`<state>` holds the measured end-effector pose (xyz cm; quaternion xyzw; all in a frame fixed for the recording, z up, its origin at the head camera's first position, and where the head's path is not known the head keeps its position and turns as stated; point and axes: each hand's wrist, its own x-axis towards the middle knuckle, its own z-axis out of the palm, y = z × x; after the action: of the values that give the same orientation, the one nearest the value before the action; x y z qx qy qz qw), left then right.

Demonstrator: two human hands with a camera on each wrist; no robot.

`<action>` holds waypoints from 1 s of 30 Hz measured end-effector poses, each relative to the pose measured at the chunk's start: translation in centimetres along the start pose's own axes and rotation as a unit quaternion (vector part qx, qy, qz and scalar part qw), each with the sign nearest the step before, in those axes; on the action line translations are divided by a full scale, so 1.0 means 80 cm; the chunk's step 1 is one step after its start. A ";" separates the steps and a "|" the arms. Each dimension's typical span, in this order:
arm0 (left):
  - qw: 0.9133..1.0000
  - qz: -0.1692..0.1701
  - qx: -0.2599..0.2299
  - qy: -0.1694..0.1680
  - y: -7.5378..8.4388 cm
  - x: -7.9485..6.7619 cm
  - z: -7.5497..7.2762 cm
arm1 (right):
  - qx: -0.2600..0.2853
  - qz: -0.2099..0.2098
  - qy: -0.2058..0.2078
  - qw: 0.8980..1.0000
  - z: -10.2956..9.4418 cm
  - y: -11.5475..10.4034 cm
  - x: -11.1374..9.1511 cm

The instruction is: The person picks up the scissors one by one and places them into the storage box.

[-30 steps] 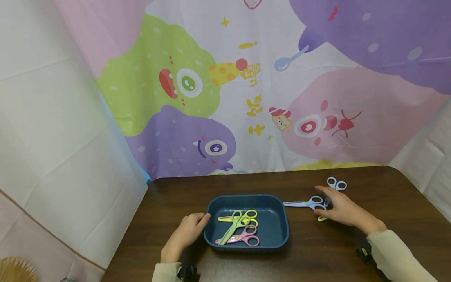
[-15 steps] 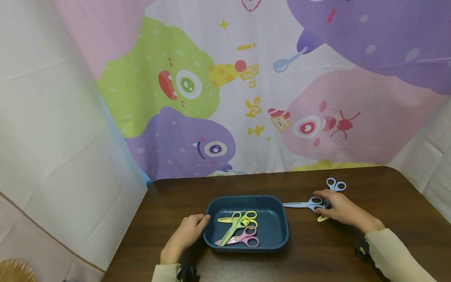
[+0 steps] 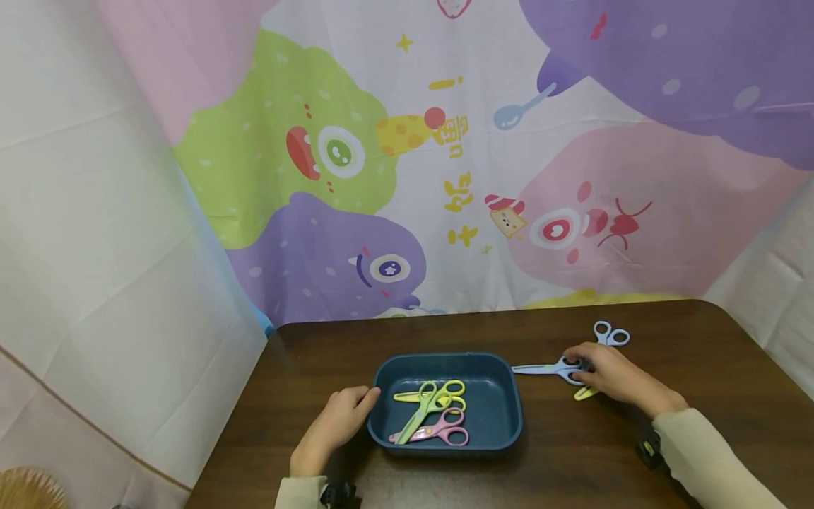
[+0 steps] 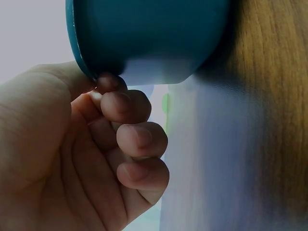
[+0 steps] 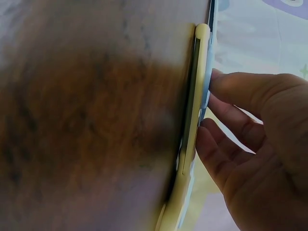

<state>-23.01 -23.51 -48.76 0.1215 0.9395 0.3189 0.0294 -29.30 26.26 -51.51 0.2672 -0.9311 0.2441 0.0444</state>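
My left hand [image 3: 340, 417] holds the left rim of a dark teal tray [image 3: 511, 417]; the left wrist view shows thumb and forefinger pinching the tray's edge [image 4: 149, 38], other fingers curled below. Inside lie yellow scissors [image 3: 407, 397], green scissors [image 3: 413, 422] and pink scissors [image 3: 439, 427]. To the right, my right hand [image 3: 613, 371] grips the handles of light blue scissors [image 3: 540, 369], whose blades point at the tray. Yellow scissors [image 3: 585, 393] stick out under that hand, and show in the right wrist view as a yellow strip [image 5: 199, 77] beside the thumb and fingers.
A second pair of light blue scissors [image 3: 612, 334] lies behind the right hand, partly covered by it. The brown wooden table [image 3: 553, 459] ends at a cartoon-printed cloth [image 3: 470, 268], with white cloth [image 3: 127, 247] hanging at the left.
My right hand has moved slightly left and its fingers have drawn together on the blue scissors' handles. The left hand and tray stay where they were.
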 end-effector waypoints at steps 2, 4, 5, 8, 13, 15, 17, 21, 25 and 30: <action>1.000 -0.001 0.000 0.000 0.000 -0.001 0.000 | 0.004 0.004 -0.003 1.000 0.001 -0.001 0.002; 1.000 -0.002 -0.001 -0.001 -0.001 -0.001 0.000 | 0.005 0.008 -0.004 1.000 0.001 0.000 0.004; 1.000 -0.003 -0.002 -0.002 -0.001 -0.001 0.000 | 0.006 0.010 -0.005 1.000 0.001 0.000 0.005; 1.000 -0.003 -0.006 -0.004 0.000 -0.001 0.000 | 0.007 0.010 -0.002 1.000 0.002 0.001 0.005; 1.000 0.001 -0.006 -0.003 0.000 0.000 -0.001 | 0.011 0.007 -0.001 1.000 0.002 0.004 0.006; 1.000 0.001 -0.006 -0.004 0.000 0.000 -0.001 | 0.011 0.009 -0.002 1.000 0.003 0.003 0.006; 1.000 -0.001 -0.008 -0.005 0.001 0.000 -0.001 | 0.009 0.011 -0.005 1.000 0.003 0.004 0.007; 1.000 -0.006 -0.009 -0.009 0.000 0.001 -0.001 | 0.011 0.008 -0.011 1.000 0.003 0.004 0.007; 1.000 -0.006 -0.010 -0.012 -0.001 0.000 -0.001 | 0.018 0.007 -0.019 1.000 0.001 0.002 0.008; 1.000 -0.004 -0.014 -0.014 0.000 0.000 -0.002 | 0.033 0.014 -0.032 0.999 -0.004 -0.005 0.008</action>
<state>-23.01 -23.60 -48.68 0.1213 0.9351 0.3299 0.0456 -29.67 25.82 -50.97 0.2633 -0.9272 0.2665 0.0026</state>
